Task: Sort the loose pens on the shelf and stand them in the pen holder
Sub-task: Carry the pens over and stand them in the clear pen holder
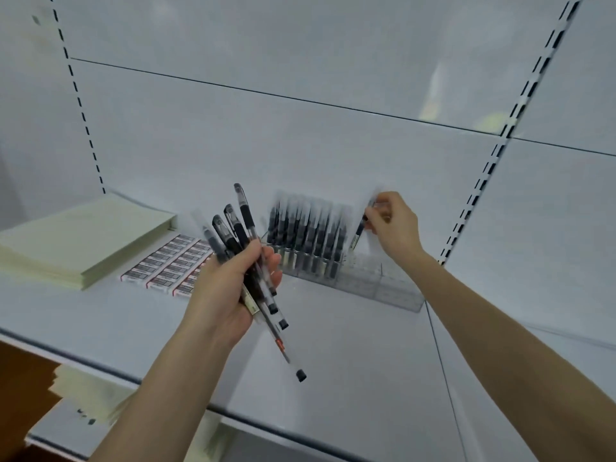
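Observation:
My left hand (pixel 230 288) grips a bundle of several black-capped pens (pixel 240 228), fanned out above and below the fist, over the white shelf (pixel 333 345). A clear plastic pen holder (pixel 376 285) stands at the back of the shelf; its left part holds several upright pens (pixel 306 235), its right part looks bare. My right hand (pixel 393 225) pinches the top of a single pen (pixel 361 228) that points down into the holder just right of the standing pens. That pen's tip is blurred.
A stack of pale green paper pads (pixel 83 238) lies at the left of the shelf. Rows of small boxed erasers (pixel 170 261) lie between the pads and my left hand. More pale pads (pixel 93 395) sit on a lower shelf at the bottom left.

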Demonstrator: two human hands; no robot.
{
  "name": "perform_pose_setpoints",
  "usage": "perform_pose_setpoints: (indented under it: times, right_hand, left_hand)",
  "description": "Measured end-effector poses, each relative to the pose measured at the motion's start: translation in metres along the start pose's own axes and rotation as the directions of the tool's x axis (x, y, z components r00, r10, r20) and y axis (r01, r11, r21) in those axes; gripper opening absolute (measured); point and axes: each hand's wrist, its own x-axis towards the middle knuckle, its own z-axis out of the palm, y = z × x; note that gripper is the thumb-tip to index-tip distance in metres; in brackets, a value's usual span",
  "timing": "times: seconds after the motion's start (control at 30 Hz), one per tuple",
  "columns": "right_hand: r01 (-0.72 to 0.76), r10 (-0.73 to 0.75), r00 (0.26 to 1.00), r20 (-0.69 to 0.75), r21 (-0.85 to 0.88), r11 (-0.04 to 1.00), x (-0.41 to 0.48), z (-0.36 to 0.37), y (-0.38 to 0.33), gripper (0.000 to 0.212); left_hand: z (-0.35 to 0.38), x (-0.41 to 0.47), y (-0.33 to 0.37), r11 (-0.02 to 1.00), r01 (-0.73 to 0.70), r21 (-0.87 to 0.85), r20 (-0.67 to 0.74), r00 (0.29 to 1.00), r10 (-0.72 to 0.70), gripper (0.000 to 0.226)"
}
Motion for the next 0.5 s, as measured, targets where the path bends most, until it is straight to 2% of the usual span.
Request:
perform_pose_setpoints:
  times: [0.27,0.5]
  right_hand:
    - [0.018,-0.020,0.999,-0.027,-0.069,0.997,-0.001,0.008,-0.005,0.018]
    - [-0.032,0.022,0.998,-0.061,-0.172,0.985,-0.014,0.017,0.001,0.016]
  left_hand:
    - [-0.001,0.028,0.005,0.996,0.064,0.065,0.120,0.990,-0.072,0.011]
    - [0.000,0.051,0.014,0.987,0.143,0.071,0.201,0.967,-0.155,0.010]
